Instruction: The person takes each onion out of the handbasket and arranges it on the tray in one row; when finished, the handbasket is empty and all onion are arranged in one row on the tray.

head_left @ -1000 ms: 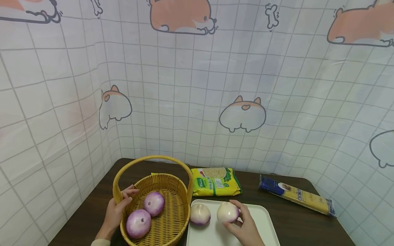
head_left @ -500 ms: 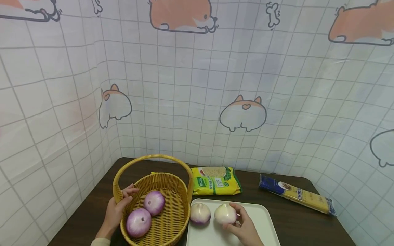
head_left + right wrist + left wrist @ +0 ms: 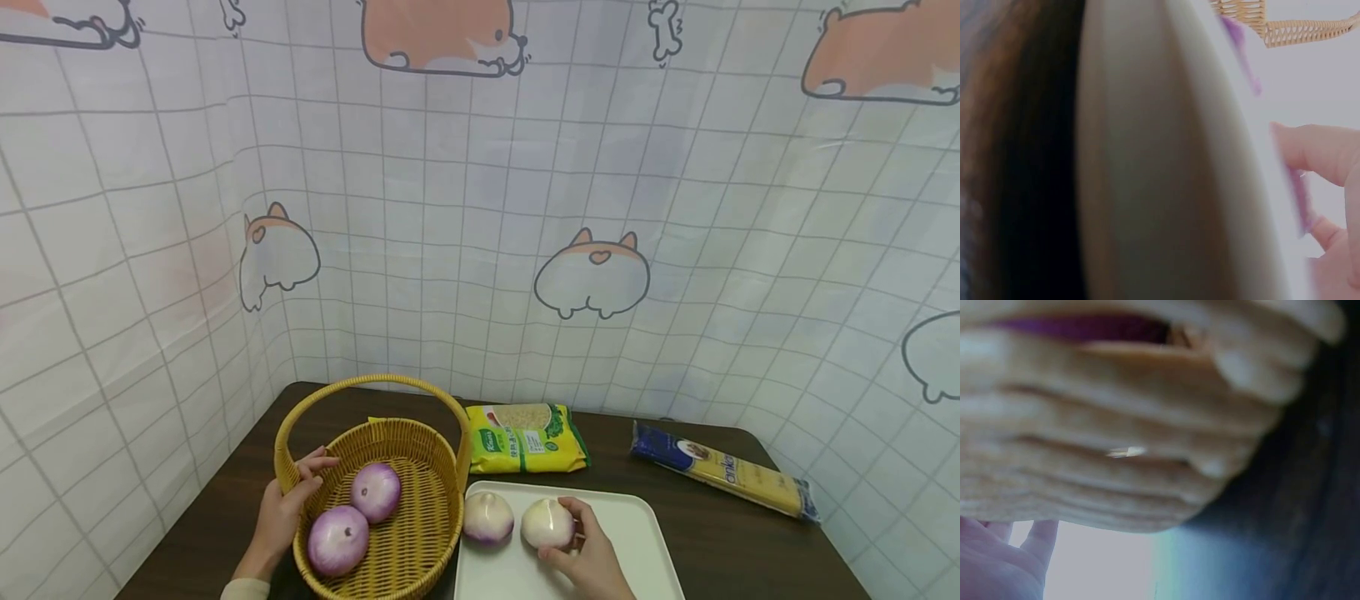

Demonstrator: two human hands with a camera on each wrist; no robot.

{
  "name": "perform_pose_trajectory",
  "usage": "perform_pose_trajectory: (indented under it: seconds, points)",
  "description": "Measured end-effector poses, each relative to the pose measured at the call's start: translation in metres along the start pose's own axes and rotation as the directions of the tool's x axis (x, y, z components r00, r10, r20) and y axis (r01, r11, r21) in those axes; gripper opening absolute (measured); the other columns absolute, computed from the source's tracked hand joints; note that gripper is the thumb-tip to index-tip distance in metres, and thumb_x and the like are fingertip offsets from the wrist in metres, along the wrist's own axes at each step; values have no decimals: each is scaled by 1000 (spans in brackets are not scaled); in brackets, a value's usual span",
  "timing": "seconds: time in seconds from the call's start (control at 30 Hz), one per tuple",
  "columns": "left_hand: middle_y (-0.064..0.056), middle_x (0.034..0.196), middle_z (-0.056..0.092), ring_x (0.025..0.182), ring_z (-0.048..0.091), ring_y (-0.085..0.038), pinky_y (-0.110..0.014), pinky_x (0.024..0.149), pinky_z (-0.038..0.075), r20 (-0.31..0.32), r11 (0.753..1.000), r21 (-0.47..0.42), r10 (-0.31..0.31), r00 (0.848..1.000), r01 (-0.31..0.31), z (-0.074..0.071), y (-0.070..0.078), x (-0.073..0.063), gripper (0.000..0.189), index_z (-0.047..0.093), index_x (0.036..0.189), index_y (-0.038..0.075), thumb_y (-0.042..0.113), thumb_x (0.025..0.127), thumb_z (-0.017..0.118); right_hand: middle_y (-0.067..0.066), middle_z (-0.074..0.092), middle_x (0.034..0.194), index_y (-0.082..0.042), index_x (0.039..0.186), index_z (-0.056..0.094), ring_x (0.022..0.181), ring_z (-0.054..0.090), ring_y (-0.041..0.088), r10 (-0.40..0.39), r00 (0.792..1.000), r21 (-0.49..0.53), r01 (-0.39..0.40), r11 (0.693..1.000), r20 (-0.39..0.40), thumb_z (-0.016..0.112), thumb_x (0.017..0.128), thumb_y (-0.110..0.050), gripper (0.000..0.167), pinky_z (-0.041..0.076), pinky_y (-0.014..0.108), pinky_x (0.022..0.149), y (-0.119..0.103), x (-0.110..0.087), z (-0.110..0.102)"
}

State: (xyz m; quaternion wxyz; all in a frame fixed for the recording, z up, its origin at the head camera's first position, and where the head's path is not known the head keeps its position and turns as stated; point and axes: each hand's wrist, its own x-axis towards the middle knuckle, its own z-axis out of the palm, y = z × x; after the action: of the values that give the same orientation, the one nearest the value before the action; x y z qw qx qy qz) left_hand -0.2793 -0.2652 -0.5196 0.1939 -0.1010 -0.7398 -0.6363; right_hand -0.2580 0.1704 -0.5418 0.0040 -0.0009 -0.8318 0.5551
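Note:
In the head view my left hand (image 3: 281, 508) grips the left rim of a yellow wicker basket (image 3: 416, 533) at the foot of its arched handle, fingers reaching over the inside. Two purple onions (image 3: 339, 540) lie inside the basket on its left. The basket's weave (image 3: 1085, 412) fills much of the left wrist view. My right hand (image 3: 592, 554) holds a white-and-purple onion (image 3: 546, 525) over the white tray (image 3: 630, 533), thumb and fingers around its right side. Just left of it, a second pale onion (image 3: 487, 518) sits on the tray. The tray's edge (image 3: 1210, 156) hides most of the right wrist view.
Behind the tray lies a yellow-green food packet (image 3: 528, 437). A long blue-and-yellow packet (image 3: 723, 471) rests slantwise at the right of the dark table (image 3: 750, 550). A white gridded cloth (image 3: 442, 333) hangs behind the table.
My right hand has moved slightly left with its onion, bringing it closer to the other pale onion, and the onion has turned more upright. The left hand stays on the basket.

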Motion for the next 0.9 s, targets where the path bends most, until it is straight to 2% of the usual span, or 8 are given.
perform_pose_trajectory:
  seconds: [0.23, 0.6, 0.9]
  points:
    - [-23, 122, 64, 131, 43, -3, -9, 99, 32, 3, 1000, 11, 0, 1000, 0, 0, 0, 0, 22, 57, 105, -15, 4, 101, 47, 17, 57, 123, -2, 135, 41, 94, 58, 20, 8, 1000, -60, -8, 998, 10, 88, 68, -10, 82, 47, 34, 81, 0, 0, -1]
    - [-19, 125, 63, 133, 42, -5, -8, 98, 32, 1, 1000, 21, -20, 1000, 20, 0, 1, 0, 24, 61, 113, -11, 5, 101, 47, 14, 60, 118, -2, 134, 42, 87, 58, 16, -39, 999, -58, 41, 997, 36, 87, 71, -14, 79, 48, 26, 76, 2, -2, 1]
    - [-16, 124, 65, 132, 42, -4, -8, 99, 32, -4, 1000, 18, -18, 1000, 18, 0, 2, 0, 24, 62, 114, -10, 4, 101, 47, 19, 56, 130, -2, 135, 43, 90, 56, 17, -78, 996, -68, 81, 994, 49, 87, 71, -15, 78, 47, 24, 77, 3, -4, 2]
